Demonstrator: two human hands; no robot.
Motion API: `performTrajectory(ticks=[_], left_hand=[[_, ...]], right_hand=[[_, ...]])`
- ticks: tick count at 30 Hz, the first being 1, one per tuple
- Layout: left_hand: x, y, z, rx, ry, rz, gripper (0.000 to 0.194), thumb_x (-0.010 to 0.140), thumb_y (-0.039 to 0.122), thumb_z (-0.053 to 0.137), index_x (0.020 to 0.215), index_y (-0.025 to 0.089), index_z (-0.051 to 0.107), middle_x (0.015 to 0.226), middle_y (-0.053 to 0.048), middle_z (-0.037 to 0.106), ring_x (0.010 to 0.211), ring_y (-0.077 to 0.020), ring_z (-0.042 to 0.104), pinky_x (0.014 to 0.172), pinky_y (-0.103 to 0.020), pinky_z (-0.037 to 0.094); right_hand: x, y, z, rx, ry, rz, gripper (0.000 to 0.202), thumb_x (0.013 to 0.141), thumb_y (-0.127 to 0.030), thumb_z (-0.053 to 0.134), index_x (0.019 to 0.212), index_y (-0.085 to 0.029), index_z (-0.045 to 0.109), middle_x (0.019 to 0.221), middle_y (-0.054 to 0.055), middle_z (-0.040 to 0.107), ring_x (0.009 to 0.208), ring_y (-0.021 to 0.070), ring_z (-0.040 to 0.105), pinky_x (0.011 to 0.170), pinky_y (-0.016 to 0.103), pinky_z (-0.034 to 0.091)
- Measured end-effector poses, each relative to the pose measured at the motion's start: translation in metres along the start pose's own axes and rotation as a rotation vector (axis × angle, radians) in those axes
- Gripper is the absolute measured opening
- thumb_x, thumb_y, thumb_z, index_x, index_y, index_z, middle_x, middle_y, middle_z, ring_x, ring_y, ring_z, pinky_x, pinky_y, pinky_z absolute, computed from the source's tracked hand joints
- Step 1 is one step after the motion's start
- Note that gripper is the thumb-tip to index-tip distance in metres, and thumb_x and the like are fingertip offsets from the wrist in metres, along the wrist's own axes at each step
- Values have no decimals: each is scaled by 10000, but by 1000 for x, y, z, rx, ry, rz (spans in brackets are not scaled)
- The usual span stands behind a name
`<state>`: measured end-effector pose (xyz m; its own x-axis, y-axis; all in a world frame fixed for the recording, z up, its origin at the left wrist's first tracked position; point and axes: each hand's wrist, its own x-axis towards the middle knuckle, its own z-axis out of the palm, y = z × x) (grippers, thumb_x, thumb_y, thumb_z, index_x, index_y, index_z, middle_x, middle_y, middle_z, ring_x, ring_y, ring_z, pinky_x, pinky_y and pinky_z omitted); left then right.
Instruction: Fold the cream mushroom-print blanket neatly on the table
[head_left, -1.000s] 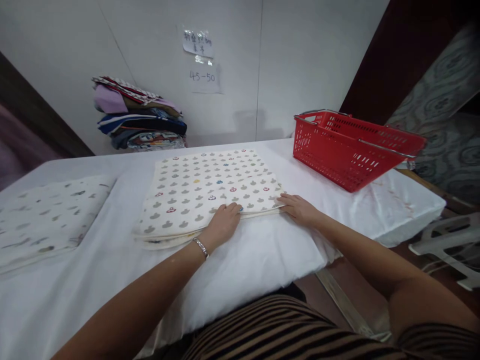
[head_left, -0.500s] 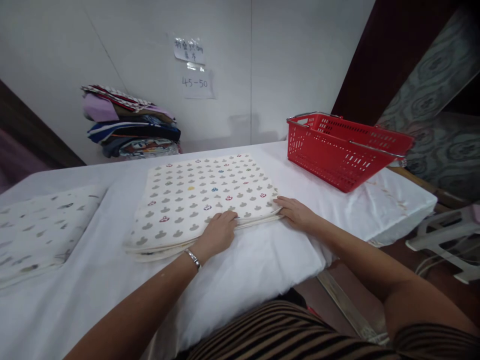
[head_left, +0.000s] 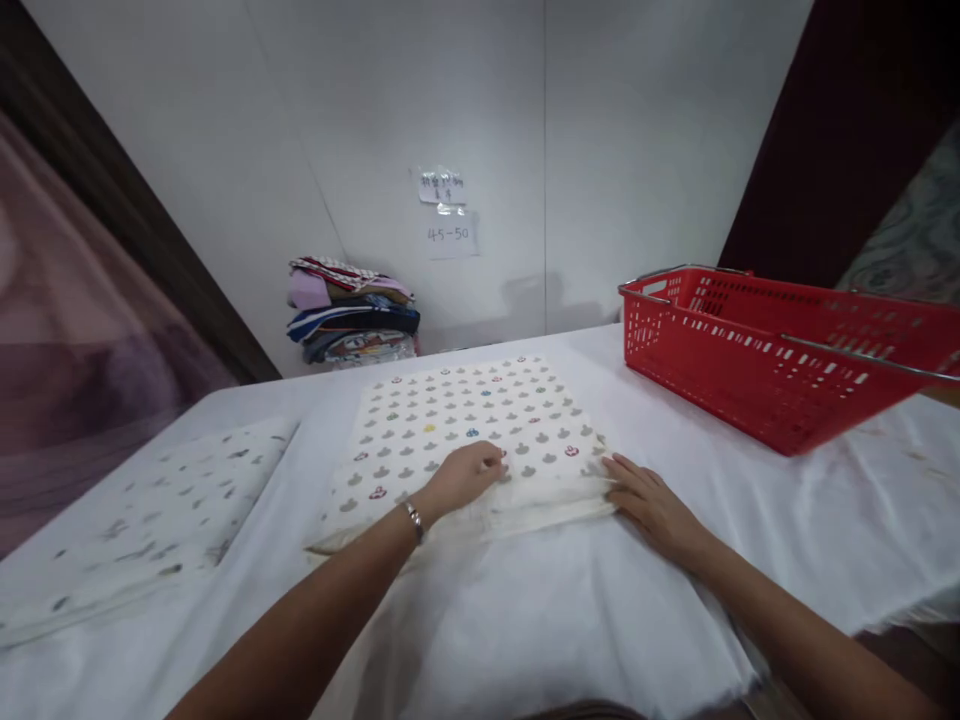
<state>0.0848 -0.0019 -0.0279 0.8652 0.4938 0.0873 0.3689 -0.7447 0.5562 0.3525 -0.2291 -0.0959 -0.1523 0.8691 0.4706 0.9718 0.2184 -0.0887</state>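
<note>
A folded white cloth (head_left: 450,410) with grey, red, blue and yellow prints lies on the white-covered table. My left hand (head_left: 466,474), with a silver bracelet at the wrist, pinches the front layer of this cloth near the middle of its front edge. A plain pale strip of the fabric shows below and beside those fingers. At the front right corner rests my right hand (head_left: 651,503), its fingers stretched out and touching the cloth's edge. To the left lies a second white cloth (head_left: 172,500) with dark and grey marks.
A red basket (head_left: 750,370) with metal handles stands at the right. Against the wall at the back is a stack of folded fabrics (head_left: 356,315). Paper signs (head_left: 450,234) hang on the wall. A pinkish curtain hangs at the far left.
The view has turned left and upward. My left hand has closed on the front edge and lifted it, exposing a plain pale strip. My right hand stays by the right corner.
</note>
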Motion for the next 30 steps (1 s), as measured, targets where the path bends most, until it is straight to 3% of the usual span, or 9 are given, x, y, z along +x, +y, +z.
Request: performTrajectory(ticks=[3,6,11,16,21,25,27,30], left_hand=[[45,-25,-10,15,91,-111,312,871,434,418,847,214,637,974,-46,671,866,-181,625,713,-284,508],[89,-46,-12,202,125,-172,318,879,399,419,1006,205,636,1083,-76,659,962,-210,618,788,-316,505],[151,-74,4,347,84,-128,371,904,346,387,1180,177,566,1310,-108,543,1230,-244,468,1008,-381,390],[200,-102,19,382,1,-97,487,892,475,372,1283,208,485,1456,-107,377,1355,-290,299,1077,-491,277],[235,-123,13,440,-75,-232,599,887,575,253,1396,270,334,1527,-70,236,1400,-306,187,1075,-606,188],[248,-117,11,485,-77,-329,620,870,608,237,1385,284,357,1531,-41,231,1401,-298,176,1082,-595,182],[250,-108,16,512,-25,-255,611,870,617,236,1362,291,391,1530,-31,235,1403,-287,166,1103,-577,136],[252,-98,28,506,-38,-106,623,863,644,235,1383,321,349,1542,-12,198,1412,-276,134,1116,-563,92]], right_hand=[[-4,2,5,32,18,35,249,892,-154,450,995,-254,653,1471,77,345,1352,309,305,950,534,439],[-5,4,8,34,-4,58,228,882,-185,472,955,-287,662,1486,35,312,1347,311,311,954,530,449],[-8,10,15,30,7,68,197,845,-272,542,974,-366,658,1476,-21,315,1322,295,351,936,493,497],[-8,17,19,-69,28,16,355,791,-340,566,1109,-494,611,1418,-4,407,1274,262,409,847,444,561],[-10,20,18,-143,54,-35,498,749,-334,584,1206,-529,542,1367,23,475,1257,224,430,839,369,556],[-6,12,12,-196,10,-17,285,781,-239,563,1015,-358,674,1419,45,427,1296,268,398,887,420,543],[-1,8,8,-179,21,-25,173,797,-209,548,876,-286,682,1440,60,400,1304,283,394,888,423,538],[4,4,2,-132,8,-23,133,817,-196,550,858,-252,663,1462,56,371,1319,281,375,921,420,507]])
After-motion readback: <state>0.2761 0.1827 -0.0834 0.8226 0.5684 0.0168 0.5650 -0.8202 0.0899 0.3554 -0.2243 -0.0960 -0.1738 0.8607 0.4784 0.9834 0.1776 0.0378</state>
